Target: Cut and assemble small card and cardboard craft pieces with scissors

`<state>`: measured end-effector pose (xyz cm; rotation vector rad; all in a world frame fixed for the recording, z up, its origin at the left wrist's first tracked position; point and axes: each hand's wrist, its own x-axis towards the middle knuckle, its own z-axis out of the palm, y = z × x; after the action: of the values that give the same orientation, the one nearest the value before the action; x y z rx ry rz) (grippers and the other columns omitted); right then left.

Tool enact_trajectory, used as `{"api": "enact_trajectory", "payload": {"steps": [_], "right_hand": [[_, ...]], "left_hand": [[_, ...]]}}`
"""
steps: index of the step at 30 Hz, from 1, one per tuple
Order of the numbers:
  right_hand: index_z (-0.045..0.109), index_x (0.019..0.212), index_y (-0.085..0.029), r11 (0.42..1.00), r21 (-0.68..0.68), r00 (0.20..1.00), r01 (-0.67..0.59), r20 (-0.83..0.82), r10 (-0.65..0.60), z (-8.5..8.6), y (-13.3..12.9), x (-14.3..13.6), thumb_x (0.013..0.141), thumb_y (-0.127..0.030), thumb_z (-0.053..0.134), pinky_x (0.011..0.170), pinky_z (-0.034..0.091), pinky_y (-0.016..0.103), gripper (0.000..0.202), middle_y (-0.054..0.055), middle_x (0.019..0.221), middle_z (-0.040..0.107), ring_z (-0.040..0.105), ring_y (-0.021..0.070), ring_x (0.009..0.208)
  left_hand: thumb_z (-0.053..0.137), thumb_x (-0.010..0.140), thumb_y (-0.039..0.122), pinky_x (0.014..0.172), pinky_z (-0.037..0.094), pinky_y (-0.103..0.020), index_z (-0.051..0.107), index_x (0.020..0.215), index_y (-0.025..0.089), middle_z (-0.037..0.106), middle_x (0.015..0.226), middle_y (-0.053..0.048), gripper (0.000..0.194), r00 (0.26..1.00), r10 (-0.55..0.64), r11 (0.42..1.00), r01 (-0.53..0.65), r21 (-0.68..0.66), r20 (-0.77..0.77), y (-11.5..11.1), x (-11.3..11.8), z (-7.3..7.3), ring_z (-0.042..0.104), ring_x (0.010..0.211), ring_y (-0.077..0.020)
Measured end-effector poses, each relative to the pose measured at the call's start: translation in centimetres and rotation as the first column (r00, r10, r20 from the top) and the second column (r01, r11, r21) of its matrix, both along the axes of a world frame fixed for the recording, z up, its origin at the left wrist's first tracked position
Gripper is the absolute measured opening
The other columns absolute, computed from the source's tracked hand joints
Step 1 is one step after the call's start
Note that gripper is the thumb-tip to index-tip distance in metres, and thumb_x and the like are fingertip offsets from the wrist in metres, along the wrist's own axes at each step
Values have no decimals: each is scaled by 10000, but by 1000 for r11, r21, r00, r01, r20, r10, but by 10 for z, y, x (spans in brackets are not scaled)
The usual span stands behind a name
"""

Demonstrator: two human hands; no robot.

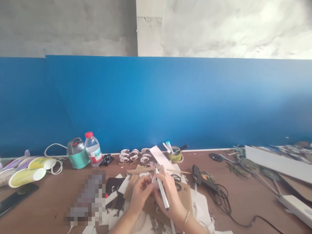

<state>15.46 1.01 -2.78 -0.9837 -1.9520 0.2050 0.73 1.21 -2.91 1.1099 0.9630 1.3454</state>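
Note:
In the middle of the desk my two hands are close together over a pile of paper scraps. My left hand (pixel 141 194) is closed, with thumb and fingers pinching a small white paper piece (pixel 154 180) that is partly hidden. My right hand (pixel 172 193) is closed around a white pen (pixel 162 194), its black end toward me and its other end pointing up and away. The right fingertips are near the paper piece. Beneath the hands are brown cardboard (pixel 185 195) and white paper cuttings. Black-handled scissors (pixel 177 185) lie just beyond my right hand.
Behind the hands stand several white paper shapes (pixel 134 158) and a tape roll (pixel 175 157) holding pens. A glue gun (pixel 203 178) with a cord lies right. Left are a water bottle (pixel 93 151), a teal container (pixel 78 157), paper cups (pixel 26 177) and a phone (pixel 17 198).

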Motion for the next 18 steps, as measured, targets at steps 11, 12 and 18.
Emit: {"api": "enact_trajectory", "payload": {"steps": [11,12,18], "right_hand": [[409,1219,-251,999,-32,998,3,-66,-5,6,-2,0,809,-88,496,911,463,435,450,117,1187,522,520,275,1113],[414,1220,-249,1000,-30,998,-4,-65,2,5,-2,0,813,-89,494,912,462,435,445,116,1184,525,522,275,1111],[410,1230,-240,1000,-18,998,-22,-60,20,2,0,0,842,-82,460,904,465,437,422,118,1156,540,538,266,1076]], "left_hand": [[709,724,425,706,458,-274,609,701,186,666,690,-8,260,985,77,992,-60,-114,156,5,0,-9,620,708,-193],[713,718,428,707,460,-277,608,694,183,669,690,-12,268,983,90,990,-72,-119,157,5,0,-8,623,711,-196],[738,683,419,668,461,-265,604,653,175,641,623,0,280,977,132,987,-114,-117,168,4,1,-2,600,660,-179]]}}
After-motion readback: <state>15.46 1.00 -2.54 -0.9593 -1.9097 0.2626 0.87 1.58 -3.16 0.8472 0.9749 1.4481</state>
